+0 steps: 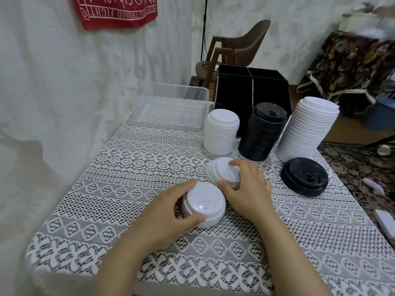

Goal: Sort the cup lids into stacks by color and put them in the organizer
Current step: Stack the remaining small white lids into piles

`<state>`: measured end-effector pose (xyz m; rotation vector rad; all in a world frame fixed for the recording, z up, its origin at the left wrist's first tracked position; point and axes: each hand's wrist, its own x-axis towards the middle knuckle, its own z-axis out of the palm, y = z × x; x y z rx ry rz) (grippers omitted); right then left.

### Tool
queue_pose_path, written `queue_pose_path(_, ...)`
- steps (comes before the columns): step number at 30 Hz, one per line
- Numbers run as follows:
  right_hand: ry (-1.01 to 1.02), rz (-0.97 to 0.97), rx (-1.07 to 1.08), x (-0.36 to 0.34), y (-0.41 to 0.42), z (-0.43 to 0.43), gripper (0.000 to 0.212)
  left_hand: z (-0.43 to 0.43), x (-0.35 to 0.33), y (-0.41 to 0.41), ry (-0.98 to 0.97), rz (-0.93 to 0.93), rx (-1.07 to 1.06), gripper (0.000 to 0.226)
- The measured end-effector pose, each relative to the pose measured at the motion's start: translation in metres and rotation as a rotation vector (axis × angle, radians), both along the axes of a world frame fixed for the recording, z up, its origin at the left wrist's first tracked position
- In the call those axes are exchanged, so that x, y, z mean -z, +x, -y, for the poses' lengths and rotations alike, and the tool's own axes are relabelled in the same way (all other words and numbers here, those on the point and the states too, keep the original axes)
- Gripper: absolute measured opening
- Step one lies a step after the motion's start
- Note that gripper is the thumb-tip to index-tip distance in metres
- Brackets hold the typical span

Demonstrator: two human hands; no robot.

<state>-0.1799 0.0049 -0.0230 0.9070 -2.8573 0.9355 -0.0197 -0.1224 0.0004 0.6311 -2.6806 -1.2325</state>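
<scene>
Left of organizer (233,90), banner (115,11) reads "FIGHT".

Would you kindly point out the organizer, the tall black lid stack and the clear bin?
organizer (233,92), head view, left front wall.
tall black lid stack (261,135), head view, side.
clear bin (171,113), head view, front wall.

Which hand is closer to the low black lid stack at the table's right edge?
Right. The right hand grips a white lid pile just left of the low black lid stack; the left hand holds other white lids farther left.
</scene>
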Motion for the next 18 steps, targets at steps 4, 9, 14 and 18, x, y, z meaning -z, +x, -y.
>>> queue_pose_path(4,-0.005,0.007,-0.003,0.0011,0.0,0.0005,0.055,0.0003,0.0006,-0.0008,-0.005,-0.002,0.0,0.079)
queue_pose_path(9,-0.019,0.009,0.02,0.0025,-0.001,-0.0003,0.06,-0.0002,0.0,-0.0001,-0.014,0.004,0.002,0.079)
queue_pose_path(14,-0.179,0.043,0.039,0.0017,-0.003,-0.0014,0.057,-0.0007,-0.0004,-0.001,-0.023,0.01,0.004,0.079)
queue_pose_path(18,-0.296,0.061,-0.043,-0.0045,-0.0012,-0.0073,0.054,-0.0005,-0.0007,-0.0006,-0.029,0.018,0.009,0.078)
